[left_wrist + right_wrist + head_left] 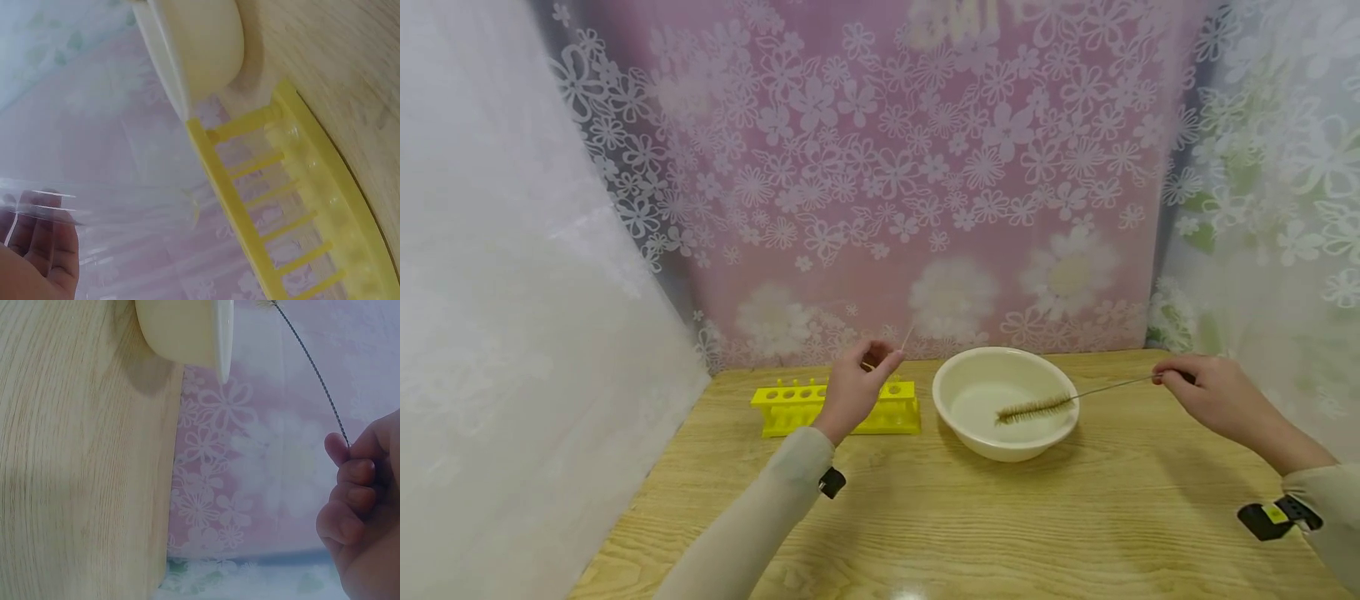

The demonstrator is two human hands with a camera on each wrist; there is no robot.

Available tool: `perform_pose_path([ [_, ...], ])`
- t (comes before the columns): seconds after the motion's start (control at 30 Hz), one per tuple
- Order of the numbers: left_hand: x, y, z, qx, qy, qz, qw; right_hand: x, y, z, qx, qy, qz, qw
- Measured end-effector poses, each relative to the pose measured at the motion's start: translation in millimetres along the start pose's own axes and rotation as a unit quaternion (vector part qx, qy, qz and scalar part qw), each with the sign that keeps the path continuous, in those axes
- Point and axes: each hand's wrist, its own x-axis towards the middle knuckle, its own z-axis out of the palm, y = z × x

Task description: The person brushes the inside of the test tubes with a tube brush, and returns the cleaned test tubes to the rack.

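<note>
My left hand (857,383) holds a clear test tube (137,205) between thumb and fingers, above the yellow test tube rack (782,402). In the head view the tube is barely visible, only a thin pale line at the fingertips. At the right, my right hand (1221,398) pinches the twisted wire handle (315,372) of a test tube brush (1033,410). The brush's tan bristles hang over the cream basin (1007,451); whether they touch it I cannot tell. Part of the rack is hidden behind my left hand.
Everything stands on a wood-grain table (970,533). Behind it hangs a pink flowered curtain (880,208), with pale sheeting (542,333) at the left and a flowered sheet (1285,250) at the right. The basin sits just right of the rack.
</note>
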Motion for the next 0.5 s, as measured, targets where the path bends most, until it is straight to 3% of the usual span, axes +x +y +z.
perform_pose_path([
  [0.23, -4.1, -9.6, -23.6, -0.018, 0.051, -0.015, 0.9984, 2.9, -1.3, 4.5, -0.002, -0.004, -0.001, 1.0],
  [0.5, -4.1, -23.8, -44.9, -0.023, 0.112, 0.013, 0.9934, 8.0, -5.1, 10.6, 0.0, -0.009, -0.001, 1.0],
])
